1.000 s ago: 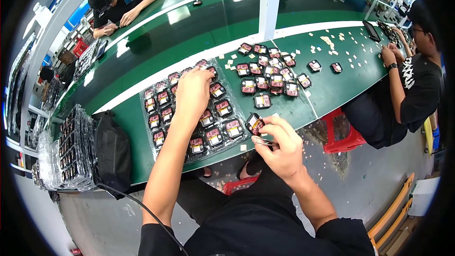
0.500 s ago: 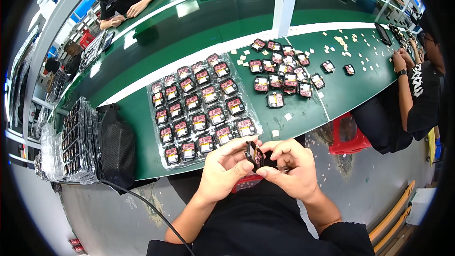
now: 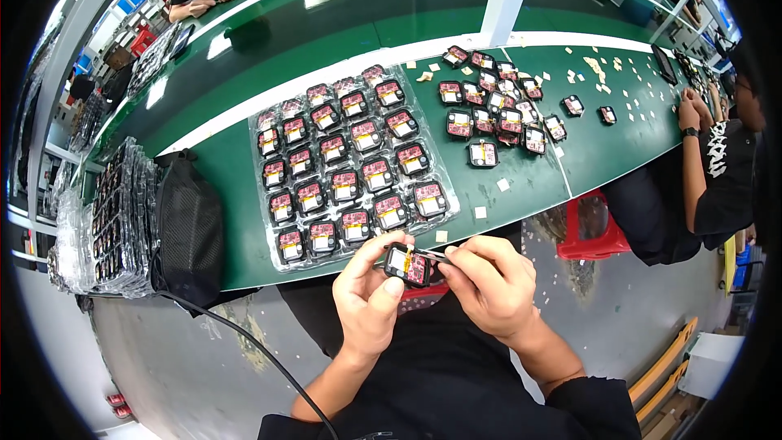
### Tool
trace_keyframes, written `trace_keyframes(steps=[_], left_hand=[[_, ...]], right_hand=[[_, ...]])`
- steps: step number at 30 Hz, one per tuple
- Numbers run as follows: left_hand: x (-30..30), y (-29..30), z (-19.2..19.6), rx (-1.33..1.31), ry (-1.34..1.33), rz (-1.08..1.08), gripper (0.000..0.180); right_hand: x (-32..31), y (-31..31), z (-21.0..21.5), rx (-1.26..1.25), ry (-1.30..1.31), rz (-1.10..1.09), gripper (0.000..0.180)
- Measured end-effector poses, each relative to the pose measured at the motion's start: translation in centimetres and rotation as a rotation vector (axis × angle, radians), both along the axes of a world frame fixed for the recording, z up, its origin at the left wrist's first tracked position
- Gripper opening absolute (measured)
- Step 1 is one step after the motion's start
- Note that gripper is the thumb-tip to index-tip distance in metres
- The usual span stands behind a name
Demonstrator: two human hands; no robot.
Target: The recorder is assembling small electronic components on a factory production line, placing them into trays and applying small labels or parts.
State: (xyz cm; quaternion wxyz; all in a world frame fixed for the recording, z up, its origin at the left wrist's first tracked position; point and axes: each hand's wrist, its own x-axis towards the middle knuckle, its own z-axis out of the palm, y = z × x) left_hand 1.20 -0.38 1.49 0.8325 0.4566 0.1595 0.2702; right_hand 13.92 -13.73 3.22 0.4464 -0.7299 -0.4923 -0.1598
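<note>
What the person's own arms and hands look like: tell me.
The left hand and right hand are ungloved, wrists bare. Black sleeves, with no markings visible, end near the elbows, leaving both forearms bare. A thin black cable crosses the left forearm near its sleeve.

Bright light glares off the green surface (image 3: 391, 20); outer edges bend.

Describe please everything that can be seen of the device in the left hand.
The device is a small open black case, plastic-looking, with rounded corners, showing a white block, yellow strip and reddish board. The left hand holds it tilted, off the table; tweezers from the right hand reach it, contact unclear.
</note>
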Motion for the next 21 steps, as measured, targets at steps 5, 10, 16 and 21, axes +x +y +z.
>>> trace_keyframes(steps=[5,10,16,21], left_hand=[[-0.19,-0.29,-0.35,0.054,0.002,-0.007,0.055],[-0.36,-0.25,-0.35,0.056,0.013,-0.016,0.053],[-0.38,0.04,-0.55,0.030,0.027,-0.011,0.054],[-0.13,0.15,-0.58,0.199,-0.009,-0.012,0.053]], right_hand=[[-0.20,-0.09,-0.01,-0.018,-0.034,0.005,0.023],[-0.17,-0.06,-0.05,-0.008,-0.038,0.042,0.022],[-0.06,-0.12,-0.21,-0.002,-0.055,0.014,0.022],[0.04,-0.26,-0.22,-0.030,-0.094,0.035,0.022]])
